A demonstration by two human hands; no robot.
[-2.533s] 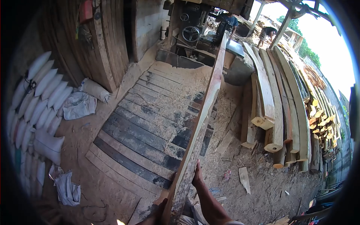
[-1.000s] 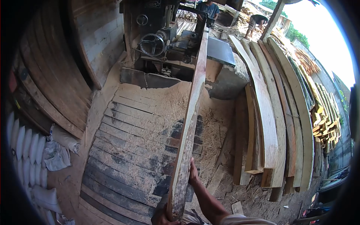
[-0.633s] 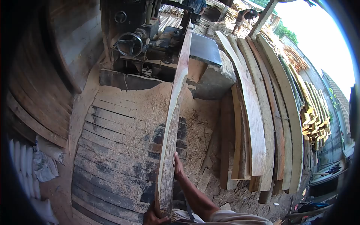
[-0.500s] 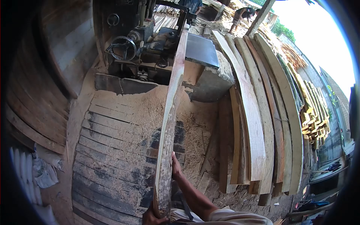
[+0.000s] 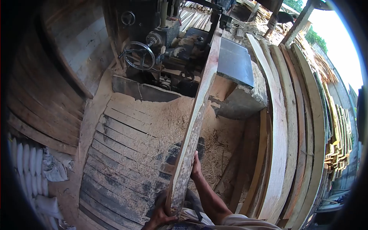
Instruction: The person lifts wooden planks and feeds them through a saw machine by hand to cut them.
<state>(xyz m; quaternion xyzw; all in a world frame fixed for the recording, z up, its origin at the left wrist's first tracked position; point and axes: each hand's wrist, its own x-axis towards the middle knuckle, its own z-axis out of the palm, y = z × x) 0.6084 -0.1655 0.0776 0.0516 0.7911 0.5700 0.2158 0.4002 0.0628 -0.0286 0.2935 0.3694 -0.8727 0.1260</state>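
A long wooden board [image 5: 196, 117] with bark-marked edges stretches from my body up to the machine at the top of the view. My left hand [image 5: 160, 217] is closed around its near end, low in the frame. Farther along, my right hand [image 5: 196, 168] grips the board's right side, its fingers partly hidden by the wood. At the far end, the board lies beside a flat metal table [image 5: 234, 63] and meets the dark machine [image 5: 180, 50], where the contact is hard to make out.
Several long planks [image 5: 278, 145] are stacked to the right. A handwheel [image 5: 139, 56] sits on the machine's front. Sawdust [image 5: 168, 119] covers the slatted floor [image 5: 111, 168]. White sacks [image 5: 28, 165] lie at left. Another person [image 5: 284, 18] bends over in the back, partly behind a post.
My view has turned, so the machine, board and planks appear farther right. Both hands keep their hold on the board.
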